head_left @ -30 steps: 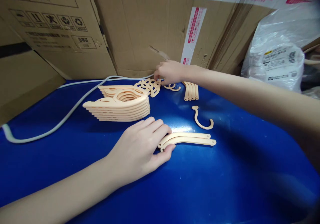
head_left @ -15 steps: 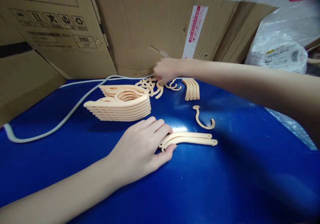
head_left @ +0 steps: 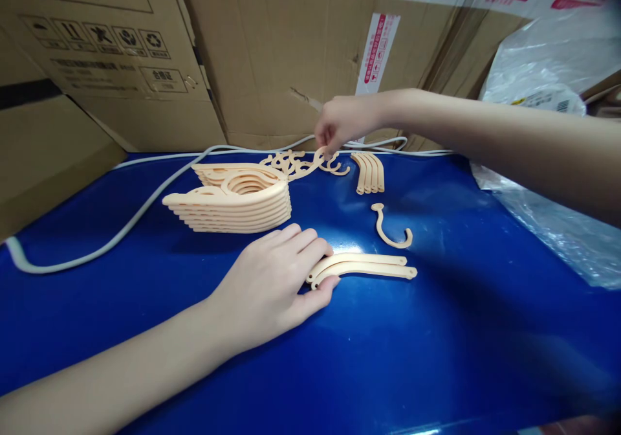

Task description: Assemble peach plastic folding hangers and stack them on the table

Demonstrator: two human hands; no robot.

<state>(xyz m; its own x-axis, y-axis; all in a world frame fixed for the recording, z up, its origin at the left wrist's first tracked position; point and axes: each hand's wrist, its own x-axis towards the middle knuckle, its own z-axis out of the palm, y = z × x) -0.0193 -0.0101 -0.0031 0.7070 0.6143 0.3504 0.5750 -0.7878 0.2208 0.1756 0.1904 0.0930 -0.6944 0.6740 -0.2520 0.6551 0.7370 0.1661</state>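
Note:
My left hand (head_left: pixel 272 286) lies on the blue table top (head_left: pixel 436 344), thumb and fingers closed on the left end of two stacked peach curved arms (head_left: pixel 363 265). My right hand (head_left: pixel 342 121) is raised at the far edge, fingers pinched on a small peach hook piece (head_left: pixel 317 160) lifted from a loose pile of hooks (head_left: pixel 291 163). A single peach hook (head_left: pixel 391 228) lies between the two hands. A stack of peach hanger bodies (head_left: pixel 233 202) stands to the left of the pile. A small bundle of peach arms (head_left: pixel 369 173) lies to the right of my right hand.
Cardboard boxes (head_left: pixel 272 53) wall the far side and left. A grey cable (head_left: pixel 121 228) runs along the back edge and down the left. A clear plastic bag (head_left: pixel 548 163) with labelled goods sits at the right.
My right hand has risen from the hook pile and shifted slightly right, drawing a hook piece up with it. My left hand and the curved arms stay put.

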